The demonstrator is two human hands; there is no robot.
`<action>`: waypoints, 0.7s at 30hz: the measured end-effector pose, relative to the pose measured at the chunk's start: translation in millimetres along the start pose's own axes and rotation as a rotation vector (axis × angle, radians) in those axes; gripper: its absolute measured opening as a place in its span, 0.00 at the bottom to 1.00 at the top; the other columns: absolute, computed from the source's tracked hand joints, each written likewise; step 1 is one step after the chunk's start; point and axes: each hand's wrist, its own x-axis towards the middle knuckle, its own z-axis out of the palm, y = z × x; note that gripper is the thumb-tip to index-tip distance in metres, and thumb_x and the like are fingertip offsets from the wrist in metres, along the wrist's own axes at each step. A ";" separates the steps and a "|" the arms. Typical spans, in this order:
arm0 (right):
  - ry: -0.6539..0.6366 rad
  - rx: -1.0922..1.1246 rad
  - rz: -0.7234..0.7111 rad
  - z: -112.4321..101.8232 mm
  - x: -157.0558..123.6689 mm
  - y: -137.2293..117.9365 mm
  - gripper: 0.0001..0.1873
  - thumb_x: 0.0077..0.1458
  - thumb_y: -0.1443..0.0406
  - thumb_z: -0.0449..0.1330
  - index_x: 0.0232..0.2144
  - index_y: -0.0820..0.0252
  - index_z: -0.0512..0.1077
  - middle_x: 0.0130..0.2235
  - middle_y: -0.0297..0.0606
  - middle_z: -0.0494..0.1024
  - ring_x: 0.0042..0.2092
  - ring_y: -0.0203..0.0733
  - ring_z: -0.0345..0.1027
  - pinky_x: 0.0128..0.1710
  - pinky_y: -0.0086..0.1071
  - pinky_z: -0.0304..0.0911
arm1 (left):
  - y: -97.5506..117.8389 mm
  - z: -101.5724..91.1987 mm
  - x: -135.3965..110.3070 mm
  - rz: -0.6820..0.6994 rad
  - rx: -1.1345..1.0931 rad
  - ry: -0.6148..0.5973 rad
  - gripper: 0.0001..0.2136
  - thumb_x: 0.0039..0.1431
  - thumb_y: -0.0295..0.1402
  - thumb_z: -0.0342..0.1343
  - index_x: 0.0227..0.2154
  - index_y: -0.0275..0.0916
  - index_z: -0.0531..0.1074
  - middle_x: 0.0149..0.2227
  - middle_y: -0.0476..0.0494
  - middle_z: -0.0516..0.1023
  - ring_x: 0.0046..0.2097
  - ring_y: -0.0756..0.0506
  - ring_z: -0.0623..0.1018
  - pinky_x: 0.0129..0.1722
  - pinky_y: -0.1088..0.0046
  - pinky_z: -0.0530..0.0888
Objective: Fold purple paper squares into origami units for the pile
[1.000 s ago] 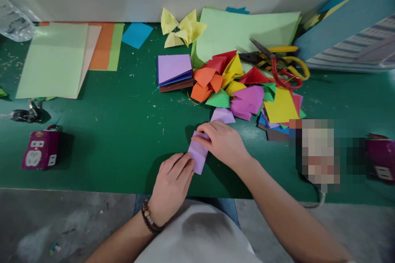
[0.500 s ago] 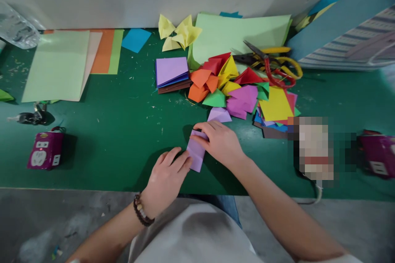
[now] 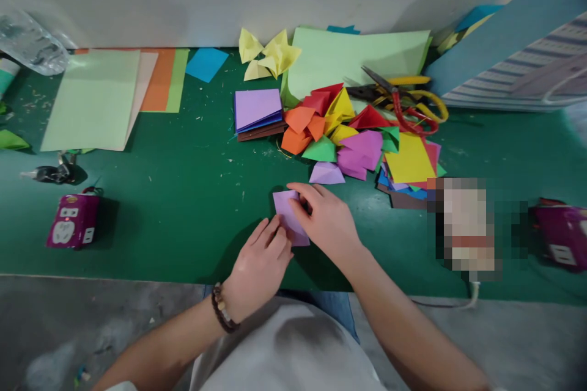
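Note:
A small piece of folded light purple paper (image 3: 285, 203) lies on the green table between my hands, its top leaning left. My right hand (image 3: 329, 220) grips its upper right edge between thumb and fingers. At the lower left side, my left hand (image 3: 262, 259) holds the paper down with bent fingertips, and its thumb is mostly hidden. Just beyond my right hand sits a folded light purple piece (image 3: 327, 173). Behind that are folded paper pieces in magenta (image 3: 360, 153), green (image 3: 321, 148), orange (image 3: 298, 129) and yellow (image 3: 339, 111).
A stack of purple, blue and brown paper (image 3: 258, 109) lies farther back. Scissors with red handles (image 3: 398, 107) and yellow-handled pliers (image 3: 428, 101) rest at back right. Large paper sheets (image 3: 94, 98), keys (image 3: 57, 172) and a purple power socket box (image 3: 73, 220) are on the left.
The purple paper has turned, so its top now leans left instead of right. My left hand has shifted right along with it, while my right hand keeps its place at the upper right.

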 end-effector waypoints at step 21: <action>0.034 0.075 -0.039 6.9 2.5 5.1 0.13 0.61 0.62 0.53 0.41 0.58 0.75 0.35 0.41 0.76 0.33 0.41 0.69 0.35 0.35 0.66 | 10.6 -8.2 -1.3 -0.019 0.063 -0.027 0.15 0.65 0.31 0.47 0.51 0.28 0.69 0.57 0.34 0.69 0.62 0.37 0.65 0.60 0.61 0.66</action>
